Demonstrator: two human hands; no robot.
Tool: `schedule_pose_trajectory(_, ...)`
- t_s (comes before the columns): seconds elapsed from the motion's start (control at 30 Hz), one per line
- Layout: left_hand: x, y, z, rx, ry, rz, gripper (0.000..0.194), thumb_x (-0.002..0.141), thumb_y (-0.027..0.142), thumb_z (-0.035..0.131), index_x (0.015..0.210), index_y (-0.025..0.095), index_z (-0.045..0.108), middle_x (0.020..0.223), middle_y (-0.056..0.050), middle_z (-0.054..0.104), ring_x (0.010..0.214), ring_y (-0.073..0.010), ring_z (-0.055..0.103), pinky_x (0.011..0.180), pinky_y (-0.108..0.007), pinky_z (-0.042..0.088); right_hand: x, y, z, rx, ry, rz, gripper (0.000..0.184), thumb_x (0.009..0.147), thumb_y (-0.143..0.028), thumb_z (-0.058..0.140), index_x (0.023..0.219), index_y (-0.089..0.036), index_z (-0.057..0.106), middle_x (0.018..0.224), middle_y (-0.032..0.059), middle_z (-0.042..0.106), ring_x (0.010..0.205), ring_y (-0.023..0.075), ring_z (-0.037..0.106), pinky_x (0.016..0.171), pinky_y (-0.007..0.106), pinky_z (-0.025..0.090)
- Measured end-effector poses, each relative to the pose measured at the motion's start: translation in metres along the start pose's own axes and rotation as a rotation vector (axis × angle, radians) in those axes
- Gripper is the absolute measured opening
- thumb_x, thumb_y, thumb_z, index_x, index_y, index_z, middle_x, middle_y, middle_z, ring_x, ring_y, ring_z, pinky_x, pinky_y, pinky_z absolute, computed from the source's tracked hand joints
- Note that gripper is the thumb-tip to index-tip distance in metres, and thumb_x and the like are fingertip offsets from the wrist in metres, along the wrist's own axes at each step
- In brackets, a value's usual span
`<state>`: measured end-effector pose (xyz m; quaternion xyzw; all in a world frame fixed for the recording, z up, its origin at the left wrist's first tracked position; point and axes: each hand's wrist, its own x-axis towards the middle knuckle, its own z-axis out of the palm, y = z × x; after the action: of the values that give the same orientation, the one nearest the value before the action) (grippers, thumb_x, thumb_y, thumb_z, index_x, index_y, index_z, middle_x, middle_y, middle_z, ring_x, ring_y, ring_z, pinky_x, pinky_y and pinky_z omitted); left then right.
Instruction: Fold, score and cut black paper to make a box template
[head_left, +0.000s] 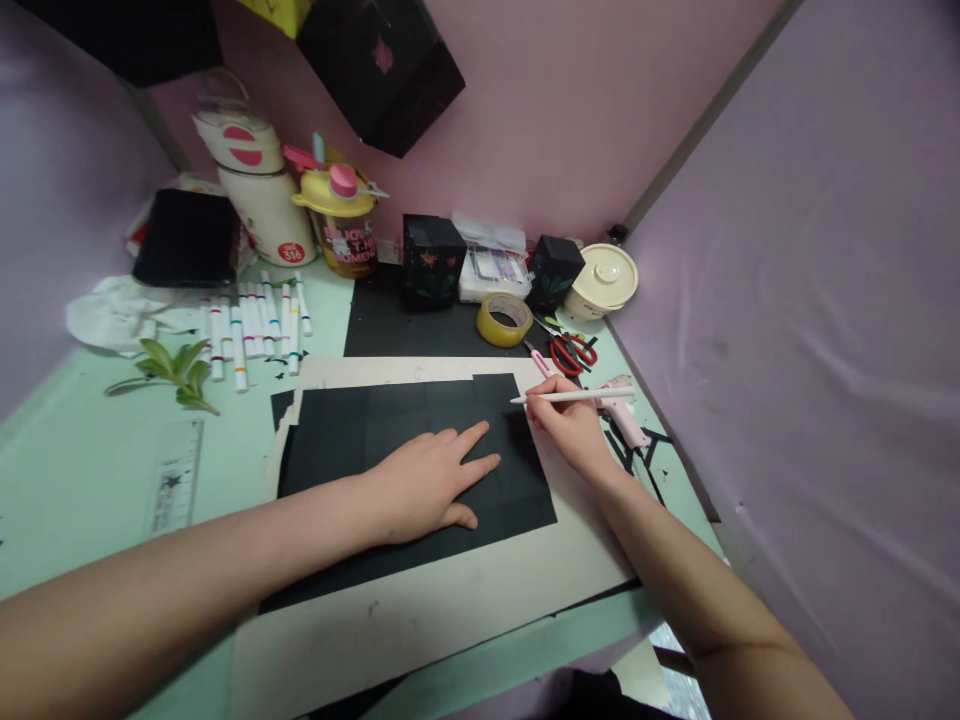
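Note:
A sheet of black paper (337, 440) lies flat on a larger cream board (360, 630). Pressed on the black sheet, my left hand (435, 480) has its fingers spread and holds nothing. My right hand (566, 425) grips a white stylus-like pen (585, 395) between thumb and fingers, near the sheet's right edge. The pen lies nearly level, its tip pointing left above the upper right part of the sheet. Whether the tip touches the paper I cannot tell.
White markers (238, 345), a leafy sprig (180, 375) and a clear ruler (176, 475) lie left. Behind stand bottles (262, 200), black decorated boxes (433, 260) and a tape roll (504, 320). Red-handled scissors (570, 352), a pink craft knife (540, 362) and a pink glue gun (624, 415) lie right.

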<state>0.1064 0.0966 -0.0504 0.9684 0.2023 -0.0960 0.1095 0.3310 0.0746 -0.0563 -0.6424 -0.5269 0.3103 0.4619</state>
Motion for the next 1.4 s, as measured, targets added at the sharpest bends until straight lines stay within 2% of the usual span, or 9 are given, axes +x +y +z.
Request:
schedule_pose_trajectory(0.1, 0.001, -0.001, 0.004, -0.024, 0.039, 0.003, 0.072, 0.086, 0.058, 0.062, 0.148, 0.026, 0.042, 0.158, -0.019, 0.027, 0.117, -0.0347, 0.056, 0.089, -0.042, 0.046, 0.003, 0.017, 0.011, -0.059, 0.042, -0.070, 0.015, 0.080, -0.020, 0.057, 0.065, -0.022, 0.053, 0.060, -0.0047, 0.054, 0.059, 0.0134, 0.050, 0.059, 0.027, 0.038)
schedule_pose_trajectory(0.23, 0.002, -0.001, 0.008, -0.051, 0.035, -0.014, 0.072, 0.084, 0.057, 0.065, 0.147, 0.027, 0.044, 0.159, -0.019, 0.026, 0.116, -0.0345, 0.057, 0.088, -0.041, 0.046, 0.002, 0.026, 0.015, -0.068, 0.039, -0.127, 0.015, 0.080, -0.021, 0.056, 0.065, -0.023, 0.052, 0.059, -0.0051, 0.050, 0.057, 0.0133, 0.047, 0.057, 0.027, 0.037)
schedule_pose_trajectory(0.47, 0.004, 0.000, 0.002, -0.073, -0.034, -0.033, 0.075, 0.081, 0.054, 0.069, 0.147, 0.027, 0.044, 0.158, -0.019, 0.027, 0.113, -0.0357, 0.058, 0.085, -0.042, 0.047, 0.001, 0.025, 0.015, -0.077, -0.008, -0.103, 0.014, 0.081, -0.021, 0.056, 0.067, -0.023, 0.055, 0.060, -0.0042, 0.054, 0.058, 0.0137, 0.049, 0.056, 0.027, 0.038)
schedule_pose_trajectory(0.73, 0.006, -0.001, 0.009, -0.124, 0.021, -0.041, 0.077, 0.076, 0.052, 0.076, 0.143, 0.028, 0.049, 0.158, -0.018, 0.028, 0.114, -0.0356, 0.058, 0.088, -0.042, 0.047, 0.000, 0.023, 0.016, -0.103, -0.019, -0.097, 0.015, 0.081, -0.021, 0.055, 0.067, -0.023, 0.056, 0.059, -0.0039, 0.053, 0.056, 0.0136, 0.048, 0.054, 0.027, 0.037)
schedule_pose_trajectory(0.97, 0.005, -0.001, 0.010, -0.095, 0.015, -0.023, 0.077, 0.078, 0.053, 0.074, 0.145, 0.027, 0.046, 0.157, -0.021, 0.028, 0.112, -0.0381, 0.059, 0.086, -0.046, 0.049, 0.000, 0.026, 0.015, -0.108, -0.039, -0.121, 0.015, 0.081, -0.019, 0.055, 0.067, -0.023, 0.056, 0.060, -0.0042, 0.054, 0.056, 0.0132, 0.048, 0.054, 0.026, 0.037)
schedule_pose_trajectory(1.17, 0.005, 0.000, 0.004, -0.090, -0.036, -0.028, 0.077, 0.079, 0.053, 0.072, 0.146, 0.026, 0.045, 0.158, -0.022, 0.026, 0.111, -0.0382, 0.059, 0.085, -0.047, 0.049, -0.001, 0.023, 0.014, -0.095, -0.073, -0.115, 0.015, 0.078, -0.018, 0.056, 0.064, -0.023, 0.054, 0.059, -0.0040, 0.054, 0.055, 0.0130, 0.048, 0.053, 0.026, 0.037)
schedule_pose_trajectory(1.4, 0.005, 0.000, 0.004, -0.072, -0.047, -0.033, 0.077, 0.081, 0.055, 0.070, 0.147, 0.028, 0.043, 0.159, -0.020, 0.025, 0.112, -0.0360, 0.059, 0.086, -0.044, 0.048, -0.002, 0.027, 0.014, -0.081, -0.020, -0.111, 0.018, 0.083, -0.020, 0.056, 0.065, -0.022, 0.056, 0.060, -0.0042, 0.054, 0.057, 0.0128, 0.049, 0.055, 0.026, 0.039)
